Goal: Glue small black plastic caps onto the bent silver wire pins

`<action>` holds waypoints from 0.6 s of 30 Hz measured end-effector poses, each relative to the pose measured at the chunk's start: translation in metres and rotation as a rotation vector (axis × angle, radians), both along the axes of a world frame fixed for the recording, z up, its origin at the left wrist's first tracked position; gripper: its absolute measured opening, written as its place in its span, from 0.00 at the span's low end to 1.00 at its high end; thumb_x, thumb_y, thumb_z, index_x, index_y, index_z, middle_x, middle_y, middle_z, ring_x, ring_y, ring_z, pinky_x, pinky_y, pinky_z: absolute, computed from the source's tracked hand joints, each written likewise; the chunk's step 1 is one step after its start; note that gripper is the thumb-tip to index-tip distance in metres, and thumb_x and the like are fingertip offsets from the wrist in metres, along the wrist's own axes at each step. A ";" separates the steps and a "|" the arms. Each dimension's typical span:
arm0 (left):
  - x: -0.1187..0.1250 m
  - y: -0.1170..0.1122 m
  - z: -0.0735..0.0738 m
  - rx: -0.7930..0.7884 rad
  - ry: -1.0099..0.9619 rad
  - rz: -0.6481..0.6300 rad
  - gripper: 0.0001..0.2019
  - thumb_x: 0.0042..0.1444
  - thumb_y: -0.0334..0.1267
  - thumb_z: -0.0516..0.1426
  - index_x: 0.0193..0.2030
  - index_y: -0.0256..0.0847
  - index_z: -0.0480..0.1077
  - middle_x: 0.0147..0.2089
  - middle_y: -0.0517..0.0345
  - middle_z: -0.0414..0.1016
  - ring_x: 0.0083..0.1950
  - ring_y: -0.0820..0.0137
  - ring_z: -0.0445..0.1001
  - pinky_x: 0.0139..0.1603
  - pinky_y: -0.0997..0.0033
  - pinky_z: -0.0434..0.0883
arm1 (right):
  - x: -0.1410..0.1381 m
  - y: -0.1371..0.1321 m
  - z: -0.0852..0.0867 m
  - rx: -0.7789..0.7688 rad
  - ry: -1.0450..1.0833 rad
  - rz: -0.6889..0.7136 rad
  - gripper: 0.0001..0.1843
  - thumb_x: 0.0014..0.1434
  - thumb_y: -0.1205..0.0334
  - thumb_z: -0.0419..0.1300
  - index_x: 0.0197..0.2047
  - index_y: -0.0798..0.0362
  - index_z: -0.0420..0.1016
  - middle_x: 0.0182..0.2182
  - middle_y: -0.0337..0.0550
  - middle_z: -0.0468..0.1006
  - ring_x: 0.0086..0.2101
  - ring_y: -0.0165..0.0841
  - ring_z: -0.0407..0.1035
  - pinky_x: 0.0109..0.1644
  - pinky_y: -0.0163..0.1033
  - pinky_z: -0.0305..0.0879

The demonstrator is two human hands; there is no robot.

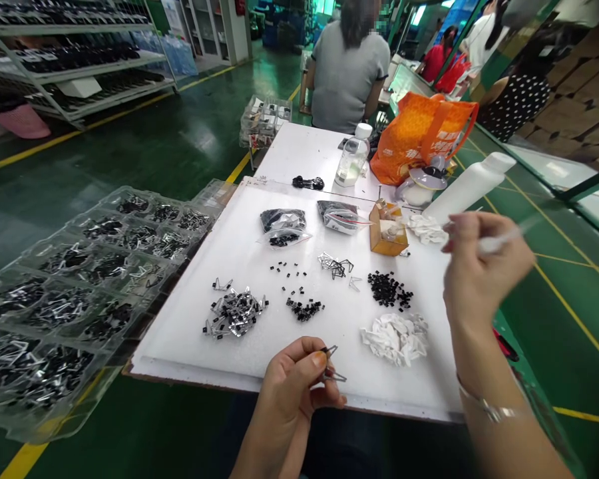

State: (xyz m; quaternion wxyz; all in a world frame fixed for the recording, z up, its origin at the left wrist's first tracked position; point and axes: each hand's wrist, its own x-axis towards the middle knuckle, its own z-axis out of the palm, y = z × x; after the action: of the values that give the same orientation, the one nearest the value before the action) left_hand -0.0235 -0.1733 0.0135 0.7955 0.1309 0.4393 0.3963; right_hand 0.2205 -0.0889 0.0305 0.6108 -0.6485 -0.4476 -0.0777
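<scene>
Near the front edge of the table, my left hand [299,379] pinches a small V-shaped metal clip [333,376] with a black part at its end. Thumb and fingertips hide part of it. My right hand [484,273] is raised at the right side, closed around a slim translucent white tool [502,241] that is blurred by motion. Below and left of it lies a heap of crumpled white tissue [395,339]. Small black pieces [389,290] are piled above the tissue. Farther left are a smaller black pile [304,309] and a heap of metal clips with black ends [235,313].
Loose metal clips [335,265], two bags of black parts [282,223], a yellowish box [388,229] with small bottles and a white bottle [469,186] stand farther back. Compartmented clear trays [104,266] adjoin the left edge. A person [349,73] sits beyond the orange bag [419,136].
</scene>
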 end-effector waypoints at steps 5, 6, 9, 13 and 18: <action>0.005 0.001 -0.005 0.062 0.069 0.009 0.11 0.51 0.41 0.70 0.35 0.39 0.76 0.28 0.64 0.73 0.26 0.76 0.74 0.31 0.75 0.73 | -0.053 -0.076 0.002 -0.111 0.566 0.501 0.09 0.63 0.53 0.67 0.34 0.48 0.79 0.25 0.37 0.72 0.21 0.28 0.60 0.24 0.36 0.56; 0.006 0.001 -0.006 0.069 0.079 0.014 0.10 0.52 0.40 0.70 0.35 0.39 0.76 0.28 0.64 0.74 0.26 0.76 0.74 0.32 0.76 0.73 | -0.058 -0.086 -0.001 -0.151 0.581 0.499 0.08 0.63 0.54 0.67 0.35 0.48 0.79 0.26 0.38 0.74 0.23 0.28 0.62 0.25 0.36 0.58; 0.006 0.001 -0.006 0.098 0.125 0.025 0.09 0.54 0.39 0.69 0.35 0.38 0.76 0.28 0.64 0.74 0.27 0.76 0.75 0.32 0.78 0.71 | -0.063 -0.101 -0.013 -0.187 0.592 0.460 0.05 0.64 0.56 0.66 0.37 0.46 0.80 0.31 0.41 0.77 0.27 0.30 0.67 0.27 0.35 0.62; 0.006 0.000 -0.005 0.123 0.169 0.027 0.09 0.54 0.40 0.69 0.35 0.38 0.76 0.27 0.64 0.74 0.27 0.76 0.75 0.33 0.78 0.71 | -0.064 -0.101 -0.019 -0.183 0.537 0.426 0.07 0.62 0.54 0.68 0.36 0.47 0.80 0.31 0.42 0.77 0.27 0.33 0.67 0.26 0.37 0.61; 0.007 0.000 -0.005 0.118 0.189 0.025 0.09 0.53 0.40 0.69 0.34 0.39 0.76 0.27 0.64 0.74 0.27 0.76 0.75 0.33 0.78 0.72 | -0.069 -0.098 -0.013 -0.158 0.552 0.430 0.07 0.62 0.54 0.68 0.34 0.47 0.81 0.31 0.41 0.77 0.25 0.31 0.67 0.27 0.38 0.60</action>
State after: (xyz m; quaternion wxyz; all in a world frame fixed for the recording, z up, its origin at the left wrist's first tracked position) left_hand -0.0169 -0.1733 0.0085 0.7363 0.2089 0.4900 0.4173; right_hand 0.1520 -0.1873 0.0171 0.6591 -0.5813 -0.3965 0.2655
